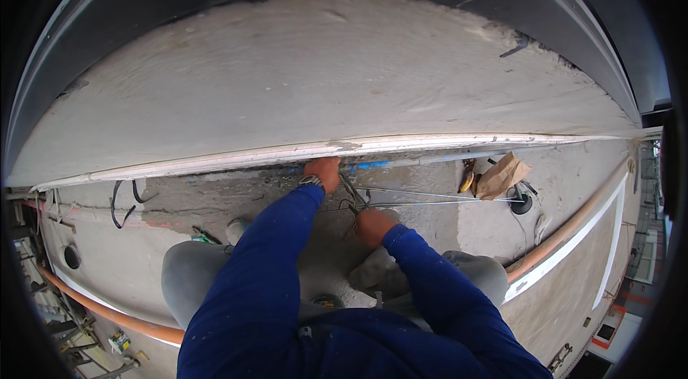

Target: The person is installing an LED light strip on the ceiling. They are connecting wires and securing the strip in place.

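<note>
Blue sleeves [265,257] reach out between bent knees, and here's the right hand [374,226] — curled narrow around the near end of the dark cables [351,191]. The cables rise in a loose bunch between the two hands, just below the white strip. Farther out, the left hand [325,171], watch [311,181] on its wrist, presses up by that white strip [265,157]; its fingers are hidden, so its grip can't be told. Off right sits a paper bag [504,177] — and beyond everything, the pale wall [337,78].
</note>
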{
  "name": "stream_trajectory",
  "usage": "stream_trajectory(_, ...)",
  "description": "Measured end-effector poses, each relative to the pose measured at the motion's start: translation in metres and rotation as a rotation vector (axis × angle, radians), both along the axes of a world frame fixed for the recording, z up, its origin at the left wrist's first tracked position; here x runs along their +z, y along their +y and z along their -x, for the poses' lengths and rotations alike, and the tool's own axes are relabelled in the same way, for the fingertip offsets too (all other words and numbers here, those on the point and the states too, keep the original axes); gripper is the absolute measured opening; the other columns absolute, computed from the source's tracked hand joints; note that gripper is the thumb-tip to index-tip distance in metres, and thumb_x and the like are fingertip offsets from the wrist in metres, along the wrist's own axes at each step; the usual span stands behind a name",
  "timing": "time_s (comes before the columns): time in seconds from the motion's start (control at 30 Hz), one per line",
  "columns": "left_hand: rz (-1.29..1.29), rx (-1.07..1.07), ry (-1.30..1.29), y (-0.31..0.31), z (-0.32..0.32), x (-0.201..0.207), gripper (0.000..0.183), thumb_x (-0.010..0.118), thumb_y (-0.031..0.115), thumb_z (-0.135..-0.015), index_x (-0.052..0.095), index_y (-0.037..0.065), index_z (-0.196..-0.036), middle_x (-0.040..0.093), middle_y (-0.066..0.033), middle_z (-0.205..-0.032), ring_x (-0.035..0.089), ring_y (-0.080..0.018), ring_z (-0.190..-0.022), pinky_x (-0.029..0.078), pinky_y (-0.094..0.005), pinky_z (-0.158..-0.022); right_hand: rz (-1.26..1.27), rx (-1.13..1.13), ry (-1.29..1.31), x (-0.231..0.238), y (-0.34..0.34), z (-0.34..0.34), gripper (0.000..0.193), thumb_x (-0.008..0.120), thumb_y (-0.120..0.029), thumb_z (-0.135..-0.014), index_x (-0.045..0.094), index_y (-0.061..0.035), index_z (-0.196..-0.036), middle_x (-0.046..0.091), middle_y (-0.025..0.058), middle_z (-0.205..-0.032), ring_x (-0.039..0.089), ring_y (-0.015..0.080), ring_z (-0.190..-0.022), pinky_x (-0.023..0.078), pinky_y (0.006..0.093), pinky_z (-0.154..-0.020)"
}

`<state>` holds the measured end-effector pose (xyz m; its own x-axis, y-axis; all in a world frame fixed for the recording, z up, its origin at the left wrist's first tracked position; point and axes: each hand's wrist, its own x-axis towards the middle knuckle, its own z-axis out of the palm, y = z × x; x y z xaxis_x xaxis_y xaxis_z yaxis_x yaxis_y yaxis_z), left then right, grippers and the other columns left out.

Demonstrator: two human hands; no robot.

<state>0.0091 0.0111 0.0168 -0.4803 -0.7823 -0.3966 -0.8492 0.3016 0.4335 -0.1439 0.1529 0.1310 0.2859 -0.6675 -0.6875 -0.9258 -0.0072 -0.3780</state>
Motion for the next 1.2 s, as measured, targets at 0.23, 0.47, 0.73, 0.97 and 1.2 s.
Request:
stream_trajectory(0.23, 0.091, 0.064, 0.054, 0.003, -0.007, -0.016, 0.037, 0.06, 0.013, -0.085, 0.072, 0.013, -0.12, 0.075, -0.0186, -0.111, 0.071, -0.0389, -0.106, 0.056, -0.0516, -0.09, -0.014, -0.133, -0.118, 0.011, -0.01, 0.015, 0.024, 0.066, -0.022, -0.09, 0.074, 0.0004, -0.093, 0.073, 0.0261, -0.098, 0.072, 0.0441, -0.094, 0.056, 0.0528, -0.084)
stream_trajectory(0.47, 0.049, 0.025, 0.05, 0.003, -0.003, -0.005, 0.038, 0.06, 0.014, -0.086, 0.071, 0.012, -0.123, 0.074, -0.0179, -0.114, 0.071, -0.0378, -0.107, 0.056, -0.0513, -0.09, 0.183, -0.623, -0.926, 0.073, -0.018, -0.04, 0.031, 0.059, -0.02, -0.106, 0.054, 0.0003, -0.083, 0.046, 0.0101, -0.067, 0.043, 0.0177, -0.066, 0.043, 0.0379, -0.065)
stream_trajectory(0.73, 0.017, 0.002, 0.019, 0.002, -0.004, 0.004, 0.036, 0.061, 0.016, -0.088, 0.07, 0.012, -0.123, 0.075, -0.0183, -0.11, 0.072, -0.0378, -0.103, 0.058, -0.0527, -0.088, 0.163, -0.835, -0.887, 0.083, -0.018, -0.052, 0.037, 0.059, -0.017, -0.106, 0.046, -0.0005, -0.075, 0.038, 0.0064, -0.065, 0.035, 0.0125, -0.066, 0.038, 0.0373, -0.059)
stream_trajectory(0.97, 0.03, 0.005, -0.01, 0.002, -0.001, 0.01, 0.039, 0.065, 0.015, -0.085, 0.07, 0.013, -0.123, 0.074, -0.0179, -0.111, 0.071, -0.0383, -0.102, 0.058, -0.0519, -0.086, 0.197, -0.868, -0.885, 0.091, -0.015, -0.053, 0.04, 0.059, -0.017, -0.105, 0.044, -0.0005, -0.073, 0.036, 0.0077, -0.065, 0.033, 0.0136, -0.065, 0.037, 0.0381, -0.058)
stream_trajectory(1.2, 0.029, -0.004, -0.006, 0.004, -0.003, 0.002, 0.044, 0.067, 0.015, -0.082, 0.068, 0.013, -0.126, 0.075, -0.0182, -0.106, 0.072, -0.0389, -0.099, 0.058, -0.0523, -0.085, 0.274, -0.846, -0.868, 0.105, -0.015, -0.057, 0.04, 0.062, -0.017, -0.104, 0.043, -0.0009, -0.072, 0.037, 0.0085, -0.064, 0.033, 0.014, -0.063, 0.036, 0.0384, -0.057)
